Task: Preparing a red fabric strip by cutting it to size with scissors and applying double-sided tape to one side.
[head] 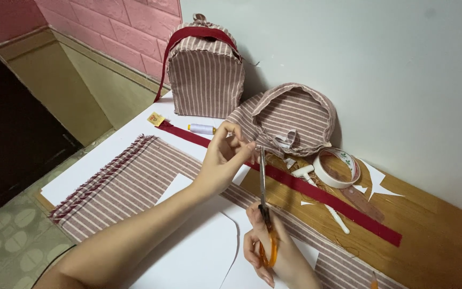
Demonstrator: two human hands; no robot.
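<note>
My right hand (274,251) grips orange-handled scissors (263,199), blades pointing up and away toward my left hand. My left hand (224,155) is raised above the table with thumb and fingers pinched together near the scissor tips; what it pinches is too small to make out, perhaps a thread. Under both hands lies a pink-and-white striped fabric piece (118,184) with a frayed left edge, and white paper pattern pieces (199,249) rest on top of it. A dark red strap (316,195) runs diagonally across the table behind the hands.
A finished striped fabric bag (205,72) with red strap stands at the back. A half-sewn striped piece (295,115) leans on the wall. A white thread spool (201,128), tape roll (338,167), white seam ripper (322,198), paper scraps and wooden tabletop (434,235) lie right.
</note>
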